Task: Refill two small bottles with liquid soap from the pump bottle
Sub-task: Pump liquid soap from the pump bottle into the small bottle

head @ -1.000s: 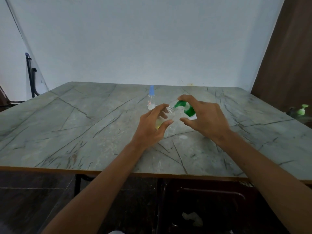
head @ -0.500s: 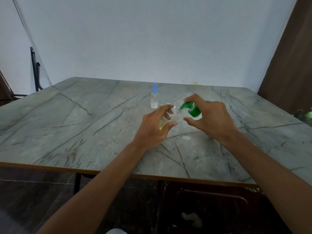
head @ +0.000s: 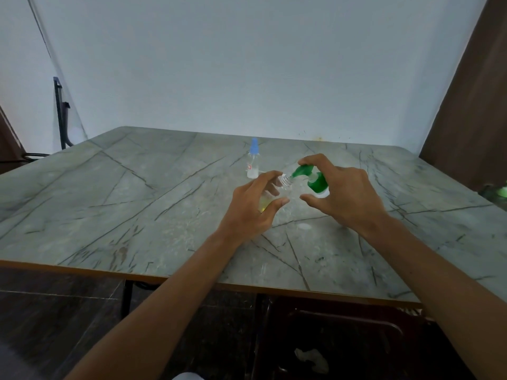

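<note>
My left hand [head: 253, 208] grips a small clear bottle [head: 277, 192], tilted with its open threaded neck pointing right; a little yellowish liquid lies in its lower end. My right hand [head: 347, 197] is wrapped around the pump bottle with the green pump head [head: 315, 181], forefinger on top of the pump. The green nozzle tip meets the small bottle's mouth. The pump bottle's body is hidden behind my hand. A second small clear bottle with a blue cap [head: 253, 161] stands upright just behind, untouched.
The grey marble-patterned table [head: 137, 204] reaches to a white wall at the back. A small white object [head: 304, 226] lies on the table in front of my hands. Another green pump bottle [head: 502, 192] shows at the far right edge. A chair frame [head: 61, 113] stands far left.
The view has tilted up slightly. Both hands stay together with the nozzle at the small bottle's mouth; no clear movement of the bottles.
</note>
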Available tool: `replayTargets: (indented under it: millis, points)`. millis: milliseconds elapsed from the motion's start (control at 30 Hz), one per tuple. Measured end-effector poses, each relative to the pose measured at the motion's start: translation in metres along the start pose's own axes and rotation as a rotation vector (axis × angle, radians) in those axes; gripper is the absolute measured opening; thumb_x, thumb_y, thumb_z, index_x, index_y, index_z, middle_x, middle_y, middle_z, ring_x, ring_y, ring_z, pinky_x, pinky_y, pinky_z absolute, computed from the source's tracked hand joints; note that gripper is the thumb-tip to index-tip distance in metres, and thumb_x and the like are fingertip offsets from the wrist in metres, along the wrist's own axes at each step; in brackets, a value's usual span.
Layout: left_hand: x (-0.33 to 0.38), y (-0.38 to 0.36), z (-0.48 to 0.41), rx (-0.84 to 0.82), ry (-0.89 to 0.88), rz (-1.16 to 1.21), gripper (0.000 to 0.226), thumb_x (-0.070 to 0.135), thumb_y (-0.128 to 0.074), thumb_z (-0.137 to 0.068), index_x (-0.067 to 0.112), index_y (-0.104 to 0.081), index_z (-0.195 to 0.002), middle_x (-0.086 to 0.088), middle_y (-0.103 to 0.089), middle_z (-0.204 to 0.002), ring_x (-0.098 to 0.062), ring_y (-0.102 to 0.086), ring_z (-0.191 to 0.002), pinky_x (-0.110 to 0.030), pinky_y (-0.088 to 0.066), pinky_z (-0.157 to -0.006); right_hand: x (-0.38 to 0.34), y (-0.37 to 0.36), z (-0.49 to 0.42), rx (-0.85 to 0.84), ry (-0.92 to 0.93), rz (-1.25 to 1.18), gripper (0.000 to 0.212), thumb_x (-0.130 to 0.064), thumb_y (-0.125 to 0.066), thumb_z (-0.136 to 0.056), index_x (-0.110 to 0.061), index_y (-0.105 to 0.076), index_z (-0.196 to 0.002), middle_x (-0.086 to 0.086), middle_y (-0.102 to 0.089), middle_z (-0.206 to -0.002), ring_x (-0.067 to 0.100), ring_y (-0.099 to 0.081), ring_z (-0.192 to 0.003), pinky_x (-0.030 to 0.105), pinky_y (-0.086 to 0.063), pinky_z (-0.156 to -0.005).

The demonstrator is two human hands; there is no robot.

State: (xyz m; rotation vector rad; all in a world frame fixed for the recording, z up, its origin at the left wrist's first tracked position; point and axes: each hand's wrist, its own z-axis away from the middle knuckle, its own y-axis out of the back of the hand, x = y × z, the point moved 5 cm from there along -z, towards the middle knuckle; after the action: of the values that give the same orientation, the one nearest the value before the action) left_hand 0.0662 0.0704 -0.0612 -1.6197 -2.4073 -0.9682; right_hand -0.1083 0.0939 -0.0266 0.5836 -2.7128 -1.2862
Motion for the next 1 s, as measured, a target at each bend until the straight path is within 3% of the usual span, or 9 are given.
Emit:
replayTargets:
  millis: [133,333,533,700,900,1000]
  points:
    - [-0.0012,-0.0023,0.0001,-0.02,0.002,-0.009,0.047,0.022,-0.076,-0.08,0.009,-0.056,-0.121,0.014,-0.058,-0.097,0.009,-0.056,-0.082,-0.005,-0.045,-0.077,0.002,-0.0009,-0.0016,-0.017,-0.018,-0.018,0.061,-0.043,-0.081,-0.075,-0.035,-0.045,-0.124,-0.002,-0.068,-0.081,0.011,-0.056,-0.06,0.024,-0.05,-0.064]
    - [0.0005,-0.0033,-0.0001,-0.04,-0.011,-0.005,0.046,0.019,-0.076,-0.08,0.006,-0.056,-0.12,0.012,-0.059,-0.095,-0.004,-0.058,-0.086,-0.007,-0.045,-0.078,-0.0003,0.0016,-0.0016,-0.03,-0.025,-0.02,0.057,-0.04,-0.081,-0.076,-0.028,-0.051,-0.124,0.0,-0.071,-0.088,0.011,-0.055,-0.065,0.024,-0.047,-0.067]
    - [-0.0027,-0.0017,-0.0005,-0.015,0.042,0.012,0.045,0.022,-0.075,-0.08,0.008,-0.057,-0.119,0.009,-0.063,-0.095,0.008,-0.058,-0.08,-0.001,-0.042,-0.076,-0.0054,-0.0012,-0.0043,-0.062,0.014,0.082,0.081,-0.045,-0.079,-0.076,-0.042,-0.029,-0.14,-0.002,-0.071,-0.091,0.016,-0.065,-0.069,0.03,-0.055,-0.074]
    - [-0.003,-0.0018,-0.0006,-0.01,0.048,0.025,0.044,0.022,-0.075,-0.081,0.008,-0.057,-0.119,0.001,-0.068,-0.095,-0.004,-0.061,-0.081,-0.006,-0.045,-0.076,-0.0066,0.0004,-0.0054,-0.077,0.022,0.089,0.068,-0.044,-0.079,-0.077,-0.036,-0.043,-0.135,-0.002,-0.072,-0.091,0.015,-0.063,-0.072,0.032,-0.054,-0.075]
    - [-0.0031,-0.0024,-0.0007,-0.016,0.037,0.016,0.047,0.023,-0.075,-0.081,0.008,-0.056,-0.121,0.001,-0.067,-0.098,-0.001,-0.058,-0.083,-0.003,-0.044,-0.077,-0.0071,0.0012,-0.0064,-0.091,-0.016,0.066,0.061,-0.041,-0.079,-0.078,-0.033,-0.047,-0.13,-0.002,-0.07,-0.087,0.011,-0.054,-0.065,0.022,-0.043,-0.069]
    - [-0.0014,-0.0047,0.0001,-0.036,0.012,0.013,0.048,0.024,-0.074,-0.082,0.008,-0.055,-0.122,0.002,-0.067,-0.099,0.001,-0.056,-0.086,-0.008,-0.046,-0.078,-0.0076,0.0036,-0.0049,-0.073,-0.008,0.03,0.054,-0.037,-0.081,-0.077,-0.027,-0.055,-0.123,-0.001,-0.07,-0.088,0.008,-0.049,-0.062,0.021,-0.039,-0.067]
